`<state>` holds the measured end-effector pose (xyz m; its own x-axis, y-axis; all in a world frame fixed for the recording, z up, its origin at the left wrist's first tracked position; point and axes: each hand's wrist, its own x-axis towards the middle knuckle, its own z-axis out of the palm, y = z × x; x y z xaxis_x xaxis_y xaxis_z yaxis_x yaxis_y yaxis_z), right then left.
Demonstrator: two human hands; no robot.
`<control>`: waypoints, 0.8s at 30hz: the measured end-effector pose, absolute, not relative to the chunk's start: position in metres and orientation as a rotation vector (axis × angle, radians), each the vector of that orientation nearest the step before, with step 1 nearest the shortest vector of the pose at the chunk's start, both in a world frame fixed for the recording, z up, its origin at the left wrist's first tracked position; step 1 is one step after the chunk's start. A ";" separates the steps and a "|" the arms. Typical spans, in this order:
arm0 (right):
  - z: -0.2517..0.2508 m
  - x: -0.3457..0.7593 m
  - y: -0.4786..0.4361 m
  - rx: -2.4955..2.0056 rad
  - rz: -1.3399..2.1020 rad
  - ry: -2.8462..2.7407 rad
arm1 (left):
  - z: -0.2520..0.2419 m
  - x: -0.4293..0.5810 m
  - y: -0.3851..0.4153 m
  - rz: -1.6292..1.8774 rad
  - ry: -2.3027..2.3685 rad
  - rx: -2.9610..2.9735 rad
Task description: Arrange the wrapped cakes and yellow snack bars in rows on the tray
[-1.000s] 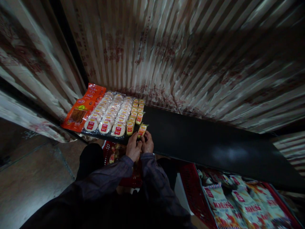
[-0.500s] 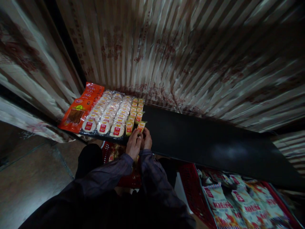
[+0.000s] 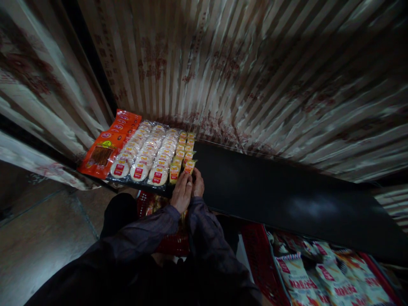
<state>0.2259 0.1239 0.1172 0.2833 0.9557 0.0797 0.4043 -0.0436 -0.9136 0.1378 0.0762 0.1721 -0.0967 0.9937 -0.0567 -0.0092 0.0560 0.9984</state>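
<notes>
A small yellow snack packet [image 3: 190, 166] is held between my two hands at the front of the right-hand yellow column. My left hand [image 3: 182, 192] grips it from the left with bent fingers, and my right hand [image 3: 198, 184] closes on its right side. Just left of it lies another yellow packet [image 3: 174, 171], heading the neighbouring column. Rows of round white crackers in clear wrappers [image 3: 158, 173] overlap further left. At the far left end of the black shelf [image 3: 255, 182] lies an orange snack bag [image 3: 101, 152].
Below the shelf, a red basket [image 3: 172, 244] with yellow packets stands between my legs. A second red basket [image 3: 259, 250] at lower right holds several white snack bags [image 3: 295, 274]. Patterned pleated curtain [image 3: 191, 63] hangs behind the shelf.
The yellow packet between my hands has settled back against its column, lying more in line with the packets behind it. My hands stay around it; the view has shifted slightly.
</notes>
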 end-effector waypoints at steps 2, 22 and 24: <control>0.120 0.226 0.126 -1.671 0.743 -1.283 | 0.172 0.138 0.077 1.219 1.303 1.137; 0.121 0.220 0.130 -1.702 0.536 -1.477 | 0.156 0.134 0.074 1.086 1.407 1.659; 0.121 0.219 0.131 -1.715 0.552 -1.454 | 0.158 0.128 0.070 1.142 1.393 1.842</control>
<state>0.2192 0.1306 0.1215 0.2428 0.9558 0.1657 0.6051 -0.0157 -0.7960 0.1284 0.0696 0.1578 0.0983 0.9504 0.2951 0.4761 -0.3054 0.8247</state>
